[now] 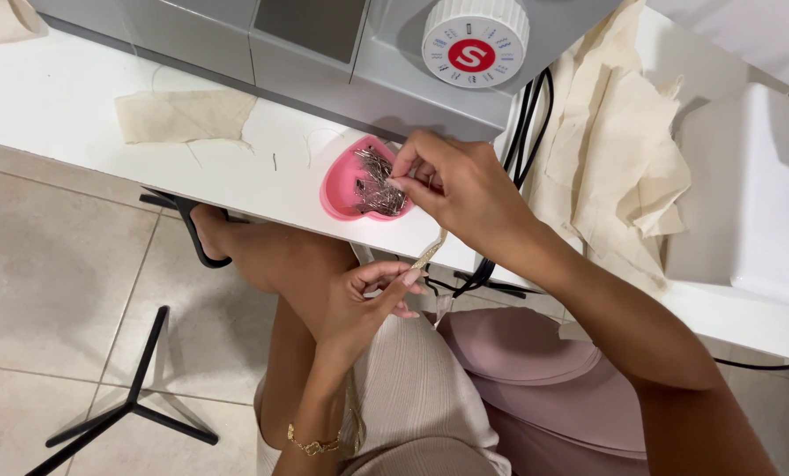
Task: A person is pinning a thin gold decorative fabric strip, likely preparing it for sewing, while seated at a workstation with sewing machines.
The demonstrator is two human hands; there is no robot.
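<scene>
While the person sits at the white table edge (236, 181), both hands work close to a pink heart-shaped plastic dish (346, 189) filled with thin metal pins (375, 183). That dish rests on the table, just in front of the grey sewing machine (342, 62). The right hand (461, 189) hovers over the right side of the dish, its thumb and forefinger pinched narrowly together at the pile of pins; whether a single pin is caught between them cannot be told. The remaining fingers curl loosely above the dish.

Below the dish and off the table edge, the left hand (364, 304) sits above the lap, fingers bent inward and closed on the lower end of a narrow cream fabric strip (430, 254). This strip runs up from the left hand toward the right hand, ending just below the dish's right lobe. A gold chain bracelet (315, 443) circles the left wrist.

Left of the dish, a flat beige cloth scrap (183, 115) lies on the table. Right of the dish, black cables (527, 132) hang down past the machine, and beyond them lies a crumpled heap of cream cloth (619, 159). Well below and left of the dish, a black metal stand leg (134, 397) rests on the beige floor tiles (42, 291).
</scene>
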